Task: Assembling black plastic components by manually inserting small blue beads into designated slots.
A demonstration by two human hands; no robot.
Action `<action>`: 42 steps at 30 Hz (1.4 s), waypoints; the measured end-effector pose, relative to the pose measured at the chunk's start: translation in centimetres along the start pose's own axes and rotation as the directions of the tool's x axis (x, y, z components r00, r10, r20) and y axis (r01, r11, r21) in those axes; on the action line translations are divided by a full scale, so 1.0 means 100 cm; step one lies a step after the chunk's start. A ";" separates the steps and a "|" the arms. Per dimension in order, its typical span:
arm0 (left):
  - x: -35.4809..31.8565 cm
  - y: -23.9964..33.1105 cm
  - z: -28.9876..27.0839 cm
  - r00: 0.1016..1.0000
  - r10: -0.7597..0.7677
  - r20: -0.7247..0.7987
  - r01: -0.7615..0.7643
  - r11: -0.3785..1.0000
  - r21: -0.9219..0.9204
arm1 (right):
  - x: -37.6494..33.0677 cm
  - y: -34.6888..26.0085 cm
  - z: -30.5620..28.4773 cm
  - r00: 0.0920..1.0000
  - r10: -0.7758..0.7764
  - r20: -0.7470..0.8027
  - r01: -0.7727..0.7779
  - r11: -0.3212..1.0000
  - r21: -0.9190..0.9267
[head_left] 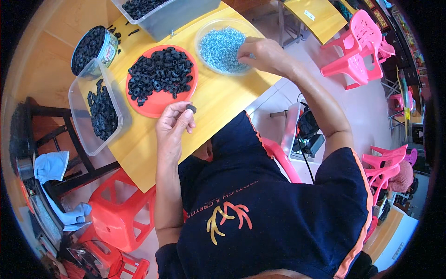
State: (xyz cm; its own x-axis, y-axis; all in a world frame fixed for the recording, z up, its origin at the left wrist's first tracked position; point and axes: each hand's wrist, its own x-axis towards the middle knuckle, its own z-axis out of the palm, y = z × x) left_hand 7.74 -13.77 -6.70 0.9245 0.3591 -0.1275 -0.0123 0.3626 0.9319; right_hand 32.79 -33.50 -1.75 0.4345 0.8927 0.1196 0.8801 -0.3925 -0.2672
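Observation:
My left hand (175, 122) pinches a small black plastic part (191, 108) between thumb and fingertips, just off the near edge of a red round plate (145, 109). Small black ring-shaped parts (160, 74) are heaped on that plate. Over at the right, my right hand (265, 55) reaches over the rim of a clear round tub (203, 64) full of tiny shiny blue pieces (223, 49), too small to tell their kind. Its fingers are drawn together above the pieces; what they hold, if anything, is hidden.
On the yellow wooden table (139, 160) stand a clear box (125, 122) of black pieces, a round bucket (109, 50) of black parts, and a large grey bin (172, 18). Red stools (114, 209) stand at the lower left, pink chairs (355, 51) at the right.

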 end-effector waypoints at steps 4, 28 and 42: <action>0.000 -0.001 0.002 1.000 -0.007 0.014 0.007 1.000 -0.008 | 0.006 -0.005 0.008 0.999 -0.030 0.040 0.033 0.997 -0.066; 0.006 0.006 0.018 0.996 0.015 0.084 -0.006 0.993 -0.116 | 0.014 0.004 0.024 0.963 0.265 0.044 -0.214 0.658 0.721; 0.007 0.001 0.013 0.996 -0.001 0.094 0.011 0.995 -0.100 | 0.015 0.005 0.008 0.984 0.140 -0.114 -0.090 0.928 0.362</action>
State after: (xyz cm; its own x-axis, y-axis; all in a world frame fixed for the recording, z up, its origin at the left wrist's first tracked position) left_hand 8.85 -14.62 -6.25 0.9562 0.2763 -0.0964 -0.0403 0.4508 0.8917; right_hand 33.77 -32.15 -2.51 0.5727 0.7977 0.1890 0.7078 -0.3648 -0.6050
